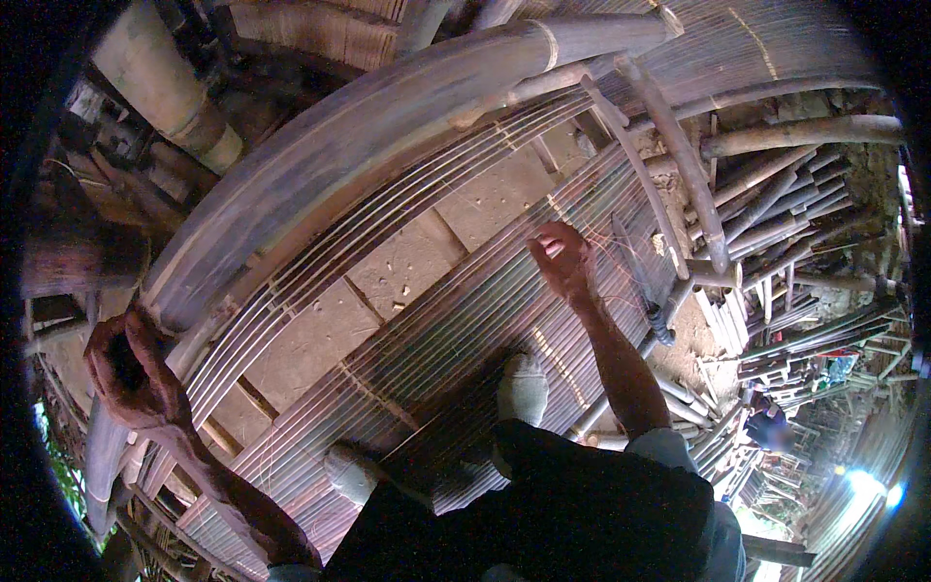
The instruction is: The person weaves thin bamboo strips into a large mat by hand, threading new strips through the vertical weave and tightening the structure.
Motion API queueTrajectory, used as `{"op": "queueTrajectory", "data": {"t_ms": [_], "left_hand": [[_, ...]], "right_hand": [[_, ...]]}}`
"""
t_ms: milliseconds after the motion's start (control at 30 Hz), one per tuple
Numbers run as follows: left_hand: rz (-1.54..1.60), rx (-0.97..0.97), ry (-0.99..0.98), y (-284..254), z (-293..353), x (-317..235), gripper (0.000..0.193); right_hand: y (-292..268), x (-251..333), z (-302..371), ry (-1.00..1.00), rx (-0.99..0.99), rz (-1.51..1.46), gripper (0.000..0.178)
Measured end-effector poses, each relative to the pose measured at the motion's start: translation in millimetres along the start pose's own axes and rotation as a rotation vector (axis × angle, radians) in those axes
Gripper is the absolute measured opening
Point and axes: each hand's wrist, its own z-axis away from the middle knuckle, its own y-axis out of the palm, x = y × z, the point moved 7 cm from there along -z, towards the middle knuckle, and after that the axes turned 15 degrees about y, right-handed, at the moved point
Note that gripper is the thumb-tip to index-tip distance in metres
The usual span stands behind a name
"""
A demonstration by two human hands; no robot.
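Note:
My left hand (138,380) is at the left, its fingers curled into a loop beside the lower part of a thick bamboo pole (359,136). Whatever it may grip there is hidden. Out over the slatted bamboo platform (456,310), my right hand (566,260) has its fingers bent in and pressed together. Anything between those fingertips is too small to name. Thin reddish strands (606,238) show just right of that hand. A long dark blade with a handle (661,328) lies on the slats farther right. Several pale narrow strips (320,242) run alongside the thick pole.
My feet, in pale socks (524,388), rest on the slats. Bare ground (388,281) with small chips shows through a gap between slats and pole. Cut bamboo lengths (776,204) are piled at right, behind a bamboo frame (679,165). A thick upright post (170,87) stands far left.

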Motion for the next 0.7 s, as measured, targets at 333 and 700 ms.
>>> {"op": "queueTrajectory", "data": {"t_ms": [333, 700], "left_hand": [[-0.018, 0.002, 0.064, 7.9, 0.1, -10.1, 0.016], [-0.013, 0.012, 0.069, 3.9, -0.7, -6.0, 0.013]], "right_hand": [[-9.6, -1.9, -30.8, 0.157, -0.049, 0.326, 0.04], [-35.1, -22.4, -48.6, 0.017, -0.148, 0.052, 0.034]]}}
